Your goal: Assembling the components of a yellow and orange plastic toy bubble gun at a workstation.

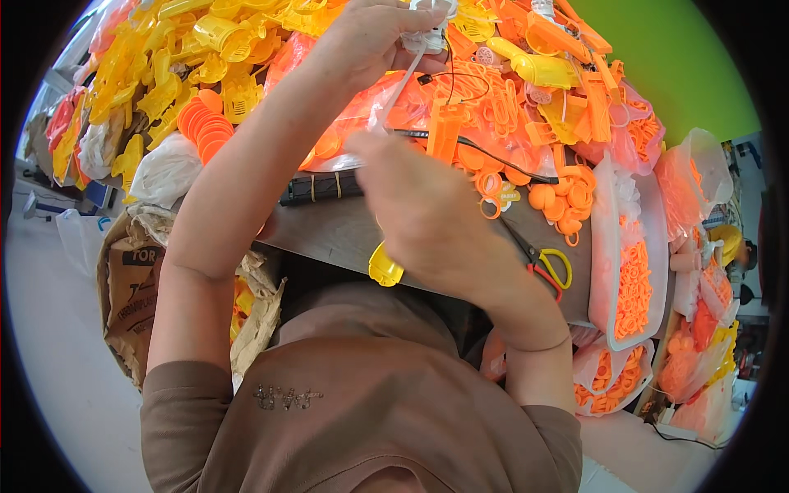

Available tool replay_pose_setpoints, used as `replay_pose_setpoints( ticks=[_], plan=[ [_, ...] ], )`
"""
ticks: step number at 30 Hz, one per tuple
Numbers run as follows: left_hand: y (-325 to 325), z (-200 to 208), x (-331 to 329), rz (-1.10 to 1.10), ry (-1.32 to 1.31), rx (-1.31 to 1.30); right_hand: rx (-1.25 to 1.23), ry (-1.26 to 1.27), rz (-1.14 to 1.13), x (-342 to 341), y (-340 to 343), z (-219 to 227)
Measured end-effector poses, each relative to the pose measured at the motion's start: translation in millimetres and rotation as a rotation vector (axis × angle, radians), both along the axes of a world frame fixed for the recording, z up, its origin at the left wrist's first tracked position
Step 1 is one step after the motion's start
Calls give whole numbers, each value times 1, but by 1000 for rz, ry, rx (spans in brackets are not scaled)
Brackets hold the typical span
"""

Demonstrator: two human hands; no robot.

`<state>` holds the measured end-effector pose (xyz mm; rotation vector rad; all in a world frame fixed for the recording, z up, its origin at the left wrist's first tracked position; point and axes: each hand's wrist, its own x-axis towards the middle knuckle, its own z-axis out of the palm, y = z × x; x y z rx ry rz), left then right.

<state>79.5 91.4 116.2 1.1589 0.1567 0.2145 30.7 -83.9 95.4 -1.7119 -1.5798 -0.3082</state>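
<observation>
My left hand [362,45] reaches to the top of the view, its fingers closed on a white plastic part [429,37]. From that part a pale narrow strip [400,89] runs down toward my right hand [423,209]. Motion smears my right hand, so its grip on the strip is unclear. Just below it, at the table's front edge, shows a yellow ribbed plastic piece [385,265]; whether the hand touches it cannot be told. Scissors [548,267] with red and yellow handles lie right of that hand. A dark rod-like object [322,188] lies between my forearms.
Yellow plastic parts [164,74] heap up at the far left, orange parts [485,90] at the far middle and right. A translucent bin [606,238] of small orange pieces stands right. A brown paper sack [127,283] is at my left. A black cable [493,154] crosses the orange pile.
</observation>
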Motion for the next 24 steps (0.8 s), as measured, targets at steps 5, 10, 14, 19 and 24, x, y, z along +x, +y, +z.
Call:
replay_pose_setpoints(
  ticks=[5, 10, 14, 19, 24],
  plan=[
    [-4, -3, 3, -46, 39, -107, -224, 155, -27, 4, 1, -32],
    [4, -11, 3, -102, 22, -140, 131, 1059, -204, 41, -9, -20],
    [1, -13, 3, -174, -42, -135, 269, 1384, 60, 64, -2, -12],
    [-7, 8, 1, -116, -45, -90, 269, 1279, 83, 80, 0, -2],
    [2, 36, -2, 23, -140, 142, 61, 668, -23, 120, -3, 38]
  ],
)
